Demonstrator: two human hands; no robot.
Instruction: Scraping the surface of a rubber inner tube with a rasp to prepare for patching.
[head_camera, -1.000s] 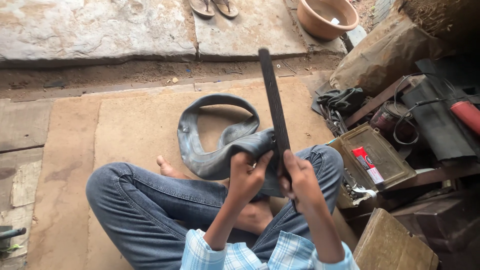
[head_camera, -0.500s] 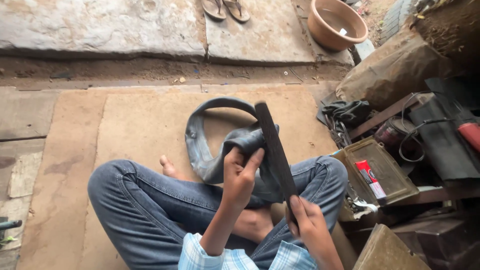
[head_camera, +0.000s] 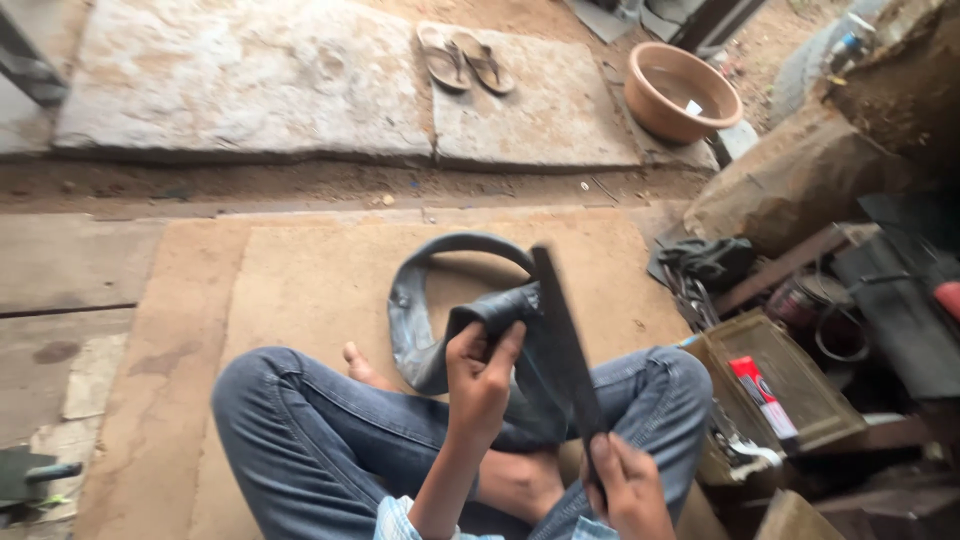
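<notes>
I sit cross-legged in blue jeans on a brown mat (head_camera: 300, 290). A grey rubber inner tube (head_camera: 415, 320) loops from the mat up over my right knee. My left hand (head_camera: 482, 375) pinches a folded part of the tube and holds it up. My right hand (head_camera: 628, 490) grips the lower end of a long flat dark file (head_camera: 563, 335), which slants up and to the left with its blade lying against the held fold of tube.
A wooden box (head_camera: 785, 395) with a red tube and small tools stands at my right, among dark clutter and cables. A clay-coloured basin (head_camera: 683, 92) and a pair of sandals (head_camera: 465, 58) lie on stone slabs beyond the mat.
The file has come down from standing upright to slanting across the tube. My right hand has slid lower toward me. My left hand keeps its hold on the fold.
</notes>
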